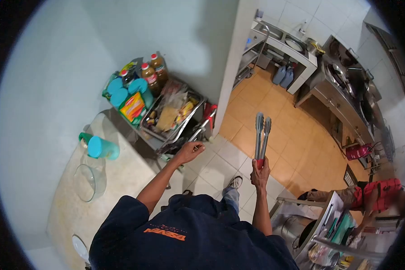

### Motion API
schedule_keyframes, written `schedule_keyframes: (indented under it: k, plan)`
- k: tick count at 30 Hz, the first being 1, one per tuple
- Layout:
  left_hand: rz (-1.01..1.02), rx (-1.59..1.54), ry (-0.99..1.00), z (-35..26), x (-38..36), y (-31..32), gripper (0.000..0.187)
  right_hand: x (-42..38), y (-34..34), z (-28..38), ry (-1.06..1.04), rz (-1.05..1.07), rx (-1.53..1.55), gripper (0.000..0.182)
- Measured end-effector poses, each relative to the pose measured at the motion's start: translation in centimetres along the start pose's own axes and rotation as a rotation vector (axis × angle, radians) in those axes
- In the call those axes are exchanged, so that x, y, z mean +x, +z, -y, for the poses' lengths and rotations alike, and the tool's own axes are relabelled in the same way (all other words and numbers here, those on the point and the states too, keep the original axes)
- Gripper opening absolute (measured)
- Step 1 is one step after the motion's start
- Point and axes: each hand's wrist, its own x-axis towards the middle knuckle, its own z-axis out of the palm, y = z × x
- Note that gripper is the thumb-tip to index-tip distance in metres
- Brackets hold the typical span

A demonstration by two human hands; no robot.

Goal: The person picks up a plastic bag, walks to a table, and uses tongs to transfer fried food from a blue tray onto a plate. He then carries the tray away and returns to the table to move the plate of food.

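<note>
My right hand (260,173) grips a pair of tongs (261,139) by the red handle. Their grey scalloped tips point away from me, slightly apart, above the tiled floor. My left hand (191,152) is raised in front of a metal trolley, its fingers curled in. Whether anything small is inside those fingers cannot be made out. Just beyond that hand, the trolley carries a metal tray (168,114) of packets and bags.
Bottles (151,77), blue-lidded tubs (119,96) and a green packet (133,108) crowd the trolley. On the left counter (121,171) stand a glass bowl (89,182) and blue-lidded jar (102,147). Another person in red (378,194) works by the right-hand table. A steel stove (333,96) lies beyond.
</note>
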Motion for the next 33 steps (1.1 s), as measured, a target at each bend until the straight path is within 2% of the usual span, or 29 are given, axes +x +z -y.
schedule_keyframes:
  k: [3,4,8,9,13,18,19,23,28,31,33]
  plan:
    - [-0.034,0.001,0.000,-2.1,6.4,2.1,0.038,5.8,-3.1,0.4,0.193,0.118,0.110,0.049]
    - [-0.056,-0.030,0.013,-2.9,8.3,2.9,0.037,7.7,-4.4,1.1,0.190,0.117,0.066,0.044]
    - [-0.084,-0.027,-0.090,-6.9,15.5,6.2,0.034,16.6,-9.9,0.3,0.179,0.198,0.000,0.047]
    - [-0.099,0.050,-0.045,-8.1,17.2,6.6,0.034,18.6,-10.8,0.1,0.194,0.226,0.005,0.048]
    - [-0.118,0.021,0.001,-10.7,22.6,8.2,0.035,27.0,-12.4,-0.3,0.141,0.230,-0.043,0.051]
    - [-0.169,0.084,0.025,-11.0,29.7,8.3,0.036,36.1,-10.4,-0.1,0.081,0.346,-0.063,0.047]
    - [-0.174,0.115,0.042,-10.9,31.2,8.1,0.036,37.2,-10.0,1.9,0.133,0.378,-0.038,0.044]
    - [-0.204,0.090,0.038,-11.3,37.3,6.5,0.035,43.4,-6.1,2.1,0.019,0.499,-0.100,0.041]
    - [-0.257,-0.004,0.007,-10.9,44.3,4.2,0.031,52.0,-1.6,1.9,-0.268,0.551,-0.190,0.043]
    - [-0.355,-0.007,0.062,-10.2,47.8,3.3,0.031,57.9,0.4,3.7,-0.449,0.557,-0.300,0.044]
    - [-0.392,0.043,0.074,-9.6,49.3,3.2,0.031,60.5,1.8,4.2,-0.452,0.591,-0.323,0.044]
